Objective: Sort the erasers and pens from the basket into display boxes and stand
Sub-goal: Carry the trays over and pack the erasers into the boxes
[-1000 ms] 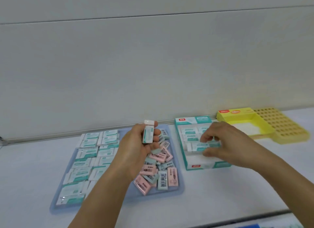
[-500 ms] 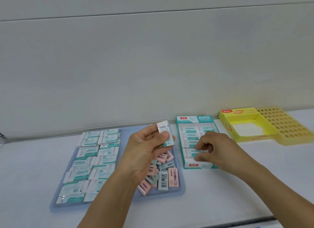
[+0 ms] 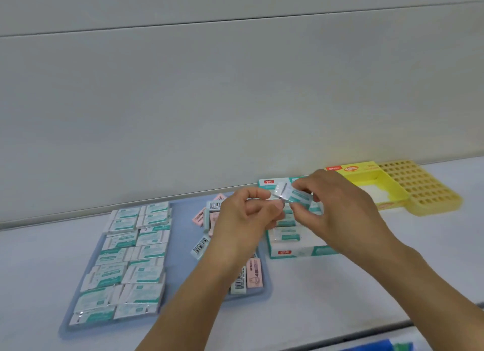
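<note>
Both hands meet above the teal display box, which holds rows of white-and-teal erasers. My left hand pinches one end of a white-and-teal eraser; my right hand pinches its other end. The blue tray lies below my left arm. Rows of wrapped white-and-teal erasers fill the tray's left half. A loose pile of pink and pale-green erasers sits in its right half, partly hidden by my left hand.
A yellow display box with a white floor stands to the right of the teal box. A yellow stand with a grid of holes adjoins it. A grey wall runs along the back of the white table.
My left hand has carried its eraser rightward to the teal box. My right hand has risen from inside the box and taken hold of the eraser's other end.
</note>
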